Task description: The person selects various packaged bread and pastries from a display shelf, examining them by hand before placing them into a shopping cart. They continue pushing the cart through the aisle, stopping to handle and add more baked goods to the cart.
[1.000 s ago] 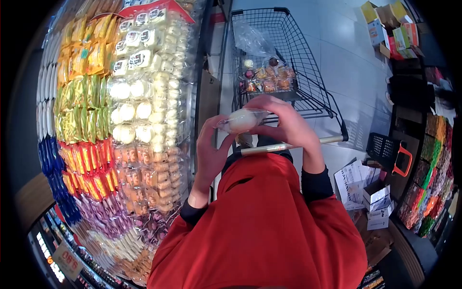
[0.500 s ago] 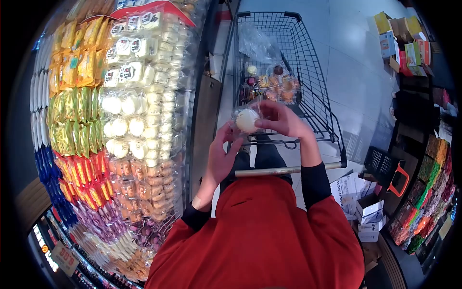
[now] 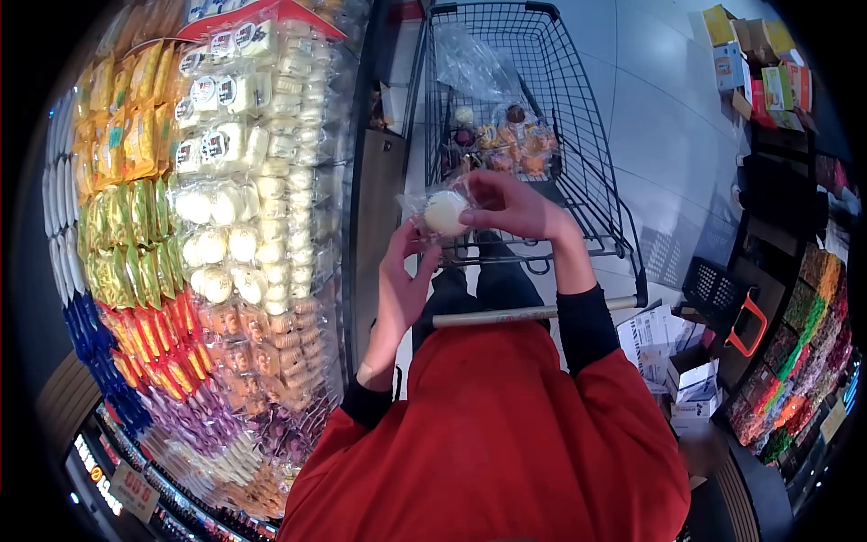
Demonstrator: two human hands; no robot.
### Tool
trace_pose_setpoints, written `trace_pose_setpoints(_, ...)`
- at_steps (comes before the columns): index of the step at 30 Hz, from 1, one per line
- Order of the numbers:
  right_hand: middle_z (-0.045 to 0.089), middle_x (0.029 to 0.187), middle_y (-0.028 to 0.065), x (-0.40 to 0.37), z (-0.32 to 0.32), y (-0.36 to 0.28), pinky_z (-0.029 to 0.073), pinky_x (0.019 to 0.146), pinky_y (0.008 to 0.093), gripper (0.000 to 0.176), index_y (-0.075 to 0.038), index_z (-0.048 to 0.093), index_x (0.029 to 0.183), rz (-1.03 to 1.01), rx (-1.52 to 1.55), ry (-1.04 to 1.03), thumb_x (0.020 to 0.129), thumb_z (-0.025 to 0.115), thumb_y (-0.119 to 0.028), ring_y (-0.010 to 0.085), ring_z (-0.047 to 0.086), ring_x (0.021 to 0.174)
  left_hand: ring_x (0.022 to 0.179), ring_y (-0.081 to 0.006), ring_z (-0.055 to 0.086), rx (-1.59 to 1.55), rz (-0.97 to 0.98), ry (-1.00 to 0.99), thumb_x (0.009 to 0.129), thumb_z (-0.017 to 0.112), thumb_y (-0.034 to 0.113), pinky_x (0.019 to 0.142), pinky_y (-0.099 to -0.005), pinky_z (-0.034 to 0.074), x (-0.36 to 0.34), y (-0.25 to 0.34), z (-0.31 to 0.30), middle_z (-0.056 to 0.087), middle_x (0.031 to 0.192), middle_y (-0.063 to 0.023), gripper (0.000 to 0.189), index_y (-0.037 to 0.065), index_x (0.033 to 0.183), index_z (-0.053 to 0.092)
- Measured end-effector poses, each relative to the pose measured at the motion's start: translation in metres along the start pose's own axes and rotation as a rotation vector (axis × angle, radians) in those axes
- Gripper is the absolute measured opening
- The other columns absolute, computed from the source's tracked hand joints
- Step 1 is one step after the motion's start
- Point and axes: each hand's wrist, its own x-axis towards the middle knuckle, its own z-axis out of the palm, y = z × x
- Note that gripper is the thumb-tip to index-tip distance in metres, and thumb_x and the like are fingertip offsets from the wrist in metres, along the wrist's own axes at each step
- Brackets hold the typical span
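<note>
A round, white wrapped pastry point(image 3: 445, 213) is held up in front of the cart handle. My right hand point(image 3: 517, 210) grips its clear wrapper and right side between thumb and fingers. On the other side, my left hand point(image 3: 404, 275) has its fingertips at the wrapper's lower left edge, with thumb and fingers curved around it. Beyond the hands, several wrapped snacks point(image 3: 526, 144) lie in the wire shopping cart point(image 3: 591, 135), beside a clear plastic bag point(image 3: 471, 65).
On the left rises a tall display of wrapped pastries point(image 3: 217, 203) in coloured rows. Open cartons point(image 3: 694, 378) and a black basket with an orange handle point(image 3: 713, 291) stand at the right. Colourful boxes point(image 3: 778, 86) are stacked farther back, near packaged goods point(image 3: 795, 361).
Both hands have shifted slightly left and up with the pastry. The display and cart have also shifted left and up in view.
</note>
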Motion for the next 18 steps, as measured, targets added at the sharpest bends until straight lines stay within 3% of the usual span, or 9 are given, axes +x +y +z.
trace_pose_setpoints(7,0.067,0.115,0.0042,0.000,0.006,0.006,0.049,0.093,0.0286,0.046,-0.004,0.055,0.130,-0.006,-0.051,-0.025,0.092,0.076,-0.017,0.0108,0.061,0.106,0.098,-0.0187,0.067,0.008,0.002,0.012,0.096,0.067,0.006,0.088,-0.0331,0.053,-0.009,-0.001,-0.006,0.068,0.115,-0.0149,0.050,-0.003,0.141,0.047)
trace_pose_setpoints(10,0.066,0.110,0.0024,-0.004,0.017,0.001,0.049,0.092,0.0277,0.046,-0.004,0.055,0.129,-0.028,-0.038,-0.013,0.091,0.077,-0.018,0.0094,0.060,0.102,0.099,-0.0185,0.067,0.002,0.014,0.012,0.096,0.067,0.007,0.087,-0.0324,0.053,-0.016,0.004,-0.010,0.068,0.114,-0.0146,0.050,-0.003,0.141,0.048)
trace_pose_setpoints(12,0.065,0.098,-0.0002,-0.009,0.027,-0.006,0.049,0.086,0.0257,0.042,-0.003,0.058,0.121,-0.047,-0.073,0.026,0.090,0.078,-0.024,0.0059,0.057,0.094,0.099,-0.0183,0.067,-0.005,0.032,0.009,0.096,0.067,0.007,0.087,-0.0319,0.053,-0.021,0.005,-0.016,0.068,0.114,-0.0143,0.049,-0.003,0.141,0.048)
trace_pose_setpoints(18,0.063,0.094,-0.0005,-0.024,0.057,-0.009,0.049,0.083,0.0264,0.039,-0.003,0.059,0.117,-0.100,-0.074,0.065,0.090,0.078,-0.024,0.0069,0.056,0.089,0.097,-0.0164,0.066,-0.016,0.097,-0.017,0.096,0.067,0.007,0.086,-0.0301,0.053,-0.039,0.008,-0.032,0.069,0.114,-0.0132,0.049,-0.002,0.140,0.049)
